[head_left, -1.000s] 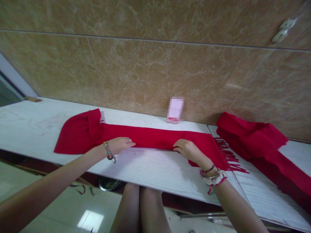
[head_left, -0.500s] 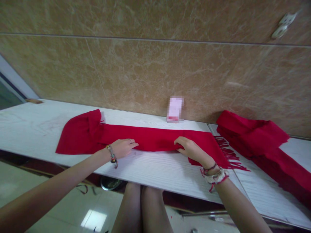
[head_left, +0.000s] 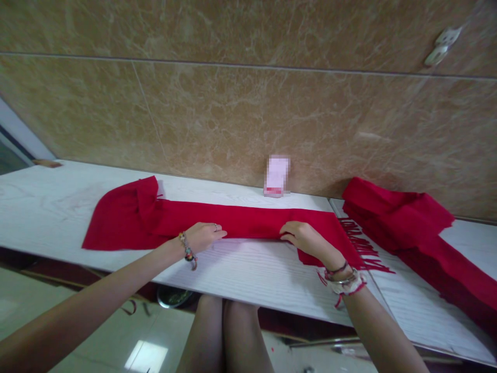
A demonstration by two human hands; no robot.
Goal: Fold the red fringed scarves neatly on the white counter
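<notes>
I had left hand [head_left: 204,237] and right hand [head_left: 303,239] pinching the red scarf [head_left: 248,220] by its near edge, apart, likely for straightness.

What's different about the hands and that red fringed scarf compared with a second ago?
The left hand has moved rightward along the near edge of the red fringed scarf, closer to the right hand, which has shifted only slightly right. No clear grasp or release shows. The scarf's folded left end, the other red cloth and the blurred pink item by the wall stay put.
</notes>
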